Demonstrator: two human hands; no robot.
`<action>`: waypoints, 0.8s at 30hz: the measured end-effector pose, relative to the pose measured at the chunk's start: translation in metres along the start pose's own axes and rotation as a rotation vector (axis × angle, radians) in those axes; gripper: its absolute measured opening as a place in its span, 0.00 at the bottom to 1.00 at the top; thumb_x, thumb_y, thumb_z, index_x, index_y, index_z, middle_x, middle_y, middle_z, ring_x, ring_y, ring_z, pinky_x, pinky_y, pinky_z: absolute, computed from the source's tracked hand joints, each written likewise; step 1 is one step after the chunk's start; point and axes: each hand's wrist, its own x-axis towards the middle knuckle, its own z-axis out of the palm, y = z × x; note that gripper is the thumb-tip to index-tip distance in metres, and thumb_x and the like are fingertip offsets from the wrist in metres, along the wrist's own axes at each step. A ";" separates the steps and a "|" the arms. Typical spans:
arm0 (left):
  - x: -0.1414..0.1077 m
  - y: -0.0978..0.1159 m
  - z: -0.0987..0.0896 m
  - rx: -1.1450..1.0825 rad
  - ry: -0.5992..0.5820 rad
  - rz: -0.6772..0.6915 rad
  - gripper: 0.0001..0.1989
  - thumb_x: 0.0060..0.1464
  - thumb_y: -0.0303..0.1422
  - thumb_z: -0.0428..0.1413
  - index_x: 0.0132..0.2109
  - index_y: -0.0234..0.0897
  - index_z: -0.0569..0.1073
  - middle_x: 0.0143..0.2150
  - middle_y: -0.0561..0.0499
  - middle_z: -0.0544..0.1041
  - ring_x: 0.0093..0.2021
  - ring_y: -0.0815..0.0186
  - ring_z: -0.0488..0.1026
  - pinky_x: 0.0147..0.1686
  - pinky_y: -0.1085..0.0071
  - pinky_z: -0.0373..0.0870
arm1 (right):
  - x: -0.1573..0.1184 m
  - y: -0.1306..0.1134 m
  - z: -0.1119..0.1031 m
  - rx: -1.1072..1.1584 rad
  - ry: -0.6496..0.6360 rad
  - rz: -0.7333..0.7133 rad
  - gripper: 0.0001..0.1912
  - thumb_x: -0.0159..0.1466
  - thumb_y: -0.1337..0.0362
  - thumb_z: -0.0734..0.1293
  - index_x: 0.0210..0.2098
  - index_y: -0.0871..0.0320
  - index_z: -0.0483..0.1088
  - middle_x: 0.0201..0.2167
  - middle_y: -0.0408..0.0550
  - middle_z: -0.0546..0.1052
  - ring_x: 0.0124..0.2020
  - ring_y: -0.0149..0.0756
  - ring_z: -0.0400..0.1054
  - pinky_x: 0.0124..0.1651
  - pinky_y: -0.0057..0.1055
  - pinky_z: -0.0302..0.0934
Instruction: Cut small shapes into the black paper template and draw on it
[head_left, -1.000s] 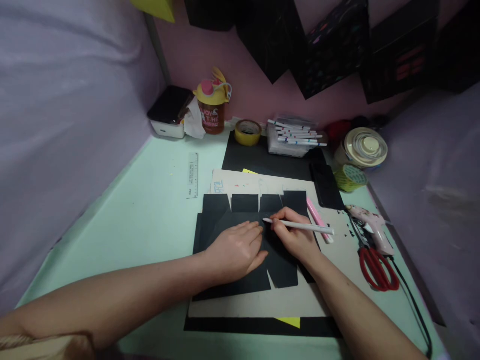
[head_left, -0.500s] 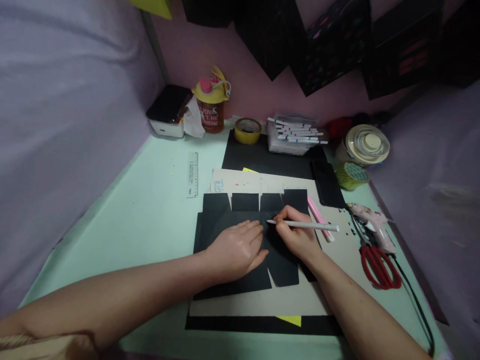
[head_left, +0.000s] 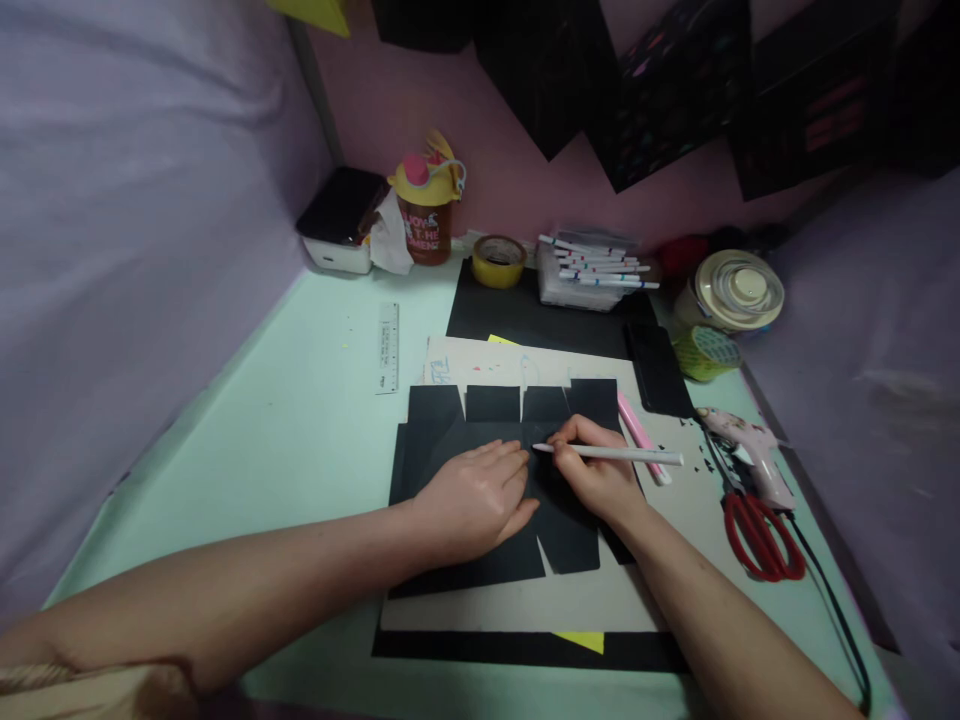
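A piece of black paper with slits cut along its top and bottom edges lies over a pale board. My left hand rests flat on the paper, fingers stretched out and pointing right. In my right hand is a slim white pen, pinched between thumb and fingers. Its tip touches or hovers just above the paper, to the right of my left fingertips; I cannot tell which. A pink pen-like tool lies on the board beyond my right hand.
Red-handled scissors and a pink glue gun with a black cord lie at right. A phone, yellow tape roll, box of markers and drink bottle stand behind. A clear ruler lies at left.
The whole view has shifted slightly. My right hand keeps hold of the pen, whose tip has moved very little on the paper. My left hand stays in place.
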 end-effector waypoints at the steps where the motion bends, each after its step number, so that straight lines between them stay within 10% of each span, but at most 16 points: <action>1: 0.000 0.000 0.000 0.003 -0.001 -0.002 0.15 0.62 0.35 0.49 0.42 0.27 0.75 0.46 0.40 0.79 0.48 0.58 0.76 0.53 0.62 0.72 | 0.000 0.000 0.000 0.002 0.000 -0.009 0.07 0.57 0.67 0.62 0.22 0.57 0.65 0.18 0.41 0.70 0.21 0.30 0.63 0.25 0.26 0.57; 24: 0.000 0.000 0.000 0.014 0.009 0.005 0.15 0.62 0.35 0.49 0.43 0.26 0.75 0.45 0.40 0.79 0.48 0.58 0.76 0.52 0.62 0.73 | 0.002 -0.001 0.002 -0.039 0.045 -0.039 0.08 0.56 0.69 0.61 0.21 0.56 0.62 0.18 0.40 0.69 0.20 0.29 0.62 0.25 0.26 0.56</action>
